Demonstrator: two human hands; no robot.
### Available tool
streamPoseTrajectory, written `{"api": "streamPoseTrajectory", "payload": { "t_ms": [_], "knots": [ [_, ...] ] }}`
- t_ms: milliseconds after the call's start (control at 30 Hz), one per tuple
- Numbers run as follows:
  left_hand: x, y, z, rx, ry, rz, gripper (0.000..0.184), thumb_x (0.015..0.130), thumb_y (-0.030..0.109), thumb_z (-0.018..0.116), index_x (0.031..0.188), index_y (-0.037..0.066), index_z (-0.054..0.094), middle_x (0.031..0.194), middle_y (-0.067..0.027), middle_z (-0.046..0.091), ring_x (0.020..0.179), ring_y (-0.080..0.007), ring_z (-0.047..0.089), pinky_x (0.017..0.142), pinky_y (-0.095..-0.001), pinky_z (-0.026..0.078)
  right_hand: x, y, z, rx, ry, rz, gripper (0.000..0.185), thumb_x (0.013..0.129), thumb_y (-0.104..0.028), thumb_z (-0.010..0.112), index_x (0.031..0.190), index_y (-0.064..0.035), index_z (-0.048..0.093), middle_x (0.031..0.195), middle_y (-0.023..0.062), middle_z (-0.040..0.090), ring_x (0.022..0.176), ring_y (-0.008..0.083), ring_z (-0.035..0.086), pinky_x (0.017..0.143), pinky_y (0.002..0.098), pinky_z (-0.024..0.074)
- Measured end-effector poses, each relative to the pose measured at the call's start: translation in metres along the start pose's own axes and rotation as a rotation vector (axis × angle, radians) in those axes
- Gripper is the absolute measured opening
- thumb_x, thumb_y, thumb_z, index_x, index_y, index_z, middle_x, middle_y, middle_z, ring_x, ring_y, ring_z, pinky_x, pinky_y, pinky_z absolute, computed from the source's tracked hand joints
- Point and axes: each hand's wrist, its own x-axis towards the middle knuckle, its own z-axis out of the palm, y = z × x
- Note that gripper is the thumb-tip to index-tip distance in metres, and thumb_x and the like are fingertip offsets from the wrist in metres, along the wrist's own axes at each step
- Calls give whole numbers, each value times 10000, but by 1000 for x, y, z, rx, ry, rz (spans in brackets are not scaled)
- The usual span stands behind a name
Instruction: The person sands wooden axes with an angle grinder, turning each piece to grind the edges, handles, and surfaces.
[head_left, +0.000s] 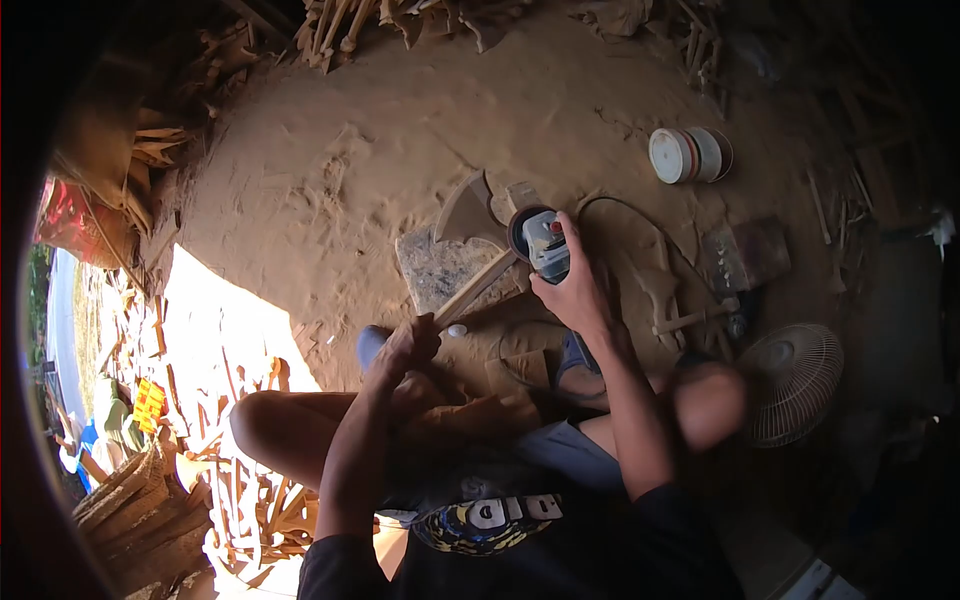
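My left hand [408, 345] is closed round the lower end of the handle of a wooden axe-shaped piece [470, 215], whose broad curved blade points up and left. My right hand [578, 292] grips an angle grinder [546, 243] with a round disc on its left side. The disc is at the upper end of the handle, close below the blade; whether it touches the wood I cannot tell. Beneath the piece lies a flat stone slab [425, 270] on the dusty ground. A small wooden block [521, 196] sits just above the disc.
A white bucket [671, 155] lies on its side at the upper right. A cable [640, 212] curves right from the grinder. Nearer me on the right stand a fan [795, 385] and a dark box [745, 253]. Wood scraps [250, 510] are heaped at the lower left.
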Motion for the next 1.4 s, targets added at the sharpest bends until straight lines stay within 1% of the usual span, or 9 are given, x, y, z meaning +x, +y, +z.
{"api": "streamPoseTrajectory", "payload": {
  "t_ms": [133,167,200,233,633,833,1133,1333,1400],
  "knots": [
    [-2,80,-54,66,143,-452,190,944,213,478,986,97,623,911,-282,682,906,-486,672,718,-572,527,-14,-56,-16,-267,-278,158,914,749,-160,788,1547,-170,342,1319,221,625,1113,464,623,935,507,527],
    [-2,74,-50,70,169,-445,165,932,197,503,981,91,619,880,-271,680,878,-477,675,701,-562,523,-17,-60,-16,-344,-354,213,911,745,-167,792,1542,-185,351,1277,216,652,1060,473,640,898,520,541],
    [-2,64,-42,73,192,-436,143,919,181,528,977,84,616,848,-261,679,851,-468,678,685,-553,519,-27,-36,0,-221,-244,46,915,741,-179,795,1541,-185,351,1238,222,670,1016,476,656,880,514,547],
    [-3,63,-39,75,213,-426,124,907,165,553,972,78,613,817,-250,678,823,-459,682,668,-544,516,-29,-32,6,-237,-257,63,915,743,-184,794,1542,-191,349,1233,221,672,1014,476,656,877,515,547],
    [-11,88,-42,41,223,-432,147,900,163,523,970,81,624,836,-248,683,856,-450,690,688,-532,530,-30,-47,32,-345,-394,178,890,764,-255,760,1546,-224,336,1125,255,698,968,485,668,829,546,544],
    [-13,100,-45,78,264,-455,151,917,171,511,984,88,619,828,-255,674,846,-466,678,677,-548,525,-33,-38,36,-279,-310,91,902,765,-250,758,1559,-220,330,985,287,706,871,488,685,766,561,556],
    [-15,80,-27,126,265,-427,153,944,171,494,1036,103,596,833,-263,679,792,-479,675,660,-582,523,-30,-39,32,-346,-219,181,914,756,-225,777,1556,-236,334,1058,303,687,939,496,664,818,556,541],
    [-12,74,-22,124,259,-475,142,950,196,498,1026,117,587,840,-261,681,800,-486,673,660,-588,524,-36,7,34,155,-59,25,971,734,-179,797,1562,-61,303,1347,278,576,1247,390,587,1052,436,470],
    [-9,69,-18,122,279,-469,138,921,174,524,1011,88,585,806,-266,675,793,-495,670,662,-589,517,-39,14,35,216,-106,63,975,730,-191,798,1552,-21,301,1406,249,530,1296,354,545,1094,409,431]
  ]
}}
